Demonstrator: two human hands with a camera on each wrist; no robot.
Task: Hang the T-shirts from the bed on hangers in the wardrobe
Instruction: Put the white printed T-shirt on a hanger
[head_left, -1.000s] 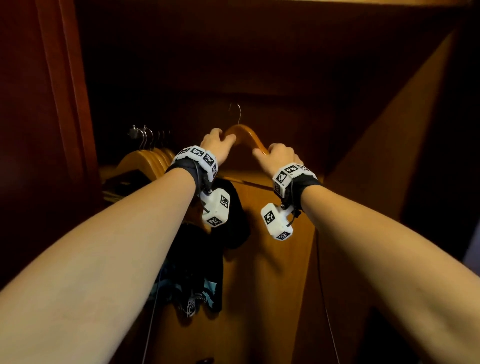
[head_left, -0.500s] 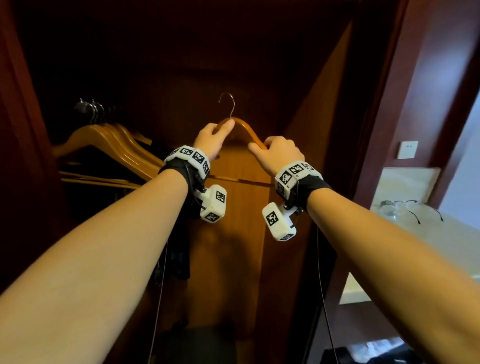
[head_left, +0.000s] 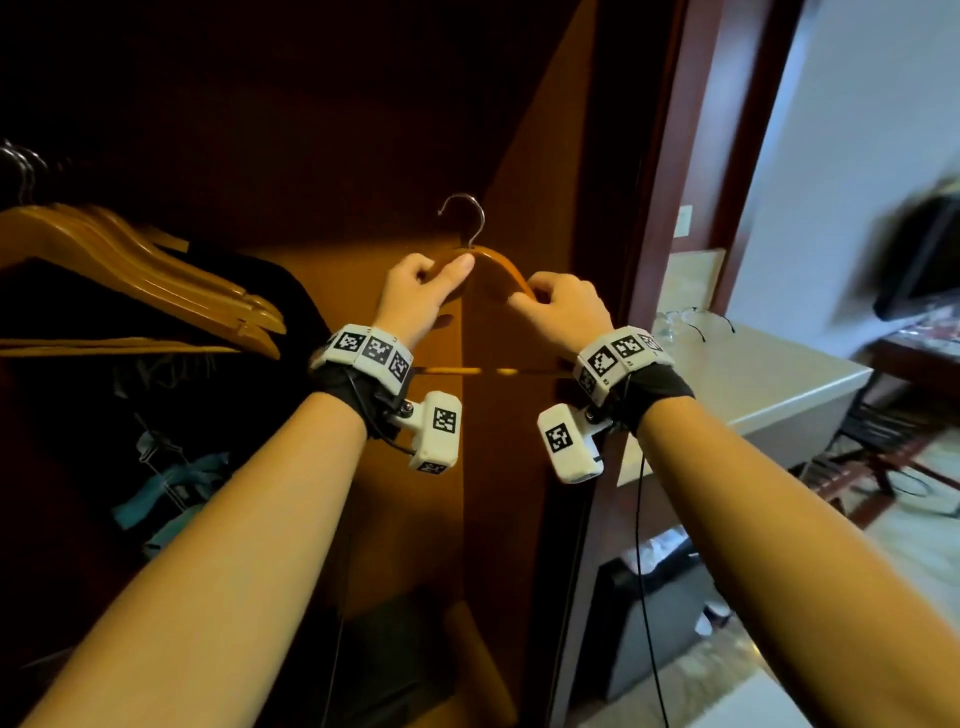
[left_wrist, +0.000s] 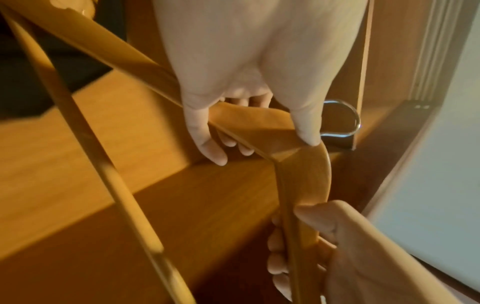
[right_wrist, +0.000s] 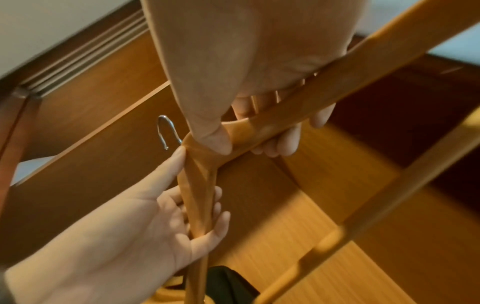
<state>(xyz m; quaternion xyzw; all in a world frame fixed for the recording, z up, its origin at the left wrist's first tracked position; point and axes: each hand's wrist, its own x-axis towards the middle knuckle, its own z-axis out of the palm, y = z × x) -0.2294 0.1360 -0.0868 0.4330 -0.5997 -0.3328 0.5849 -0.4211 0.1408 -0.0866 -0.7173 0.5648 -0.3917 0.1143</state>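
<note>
Head view: both hands raised inside the open wardrobe (head_left: 524, 171), holding one bare wooden hanger (head_left: 498, 270), hook up, clear of any rail. Left hand (head_left: 423, 291) grips the left shoulder near the hook, fingers (left_wrist: 207, 144) curled round the wood, thumb on top. Right hand (head_left: 563, 312) wraps the right shoulder likewise. Spare hangers (head_left: 145, 275) hang at left above dark clothing (head_left: 249, 332). Tabletop (head_left: 769, 379) at right carries glasses (head_left: 696, 319).
</note>
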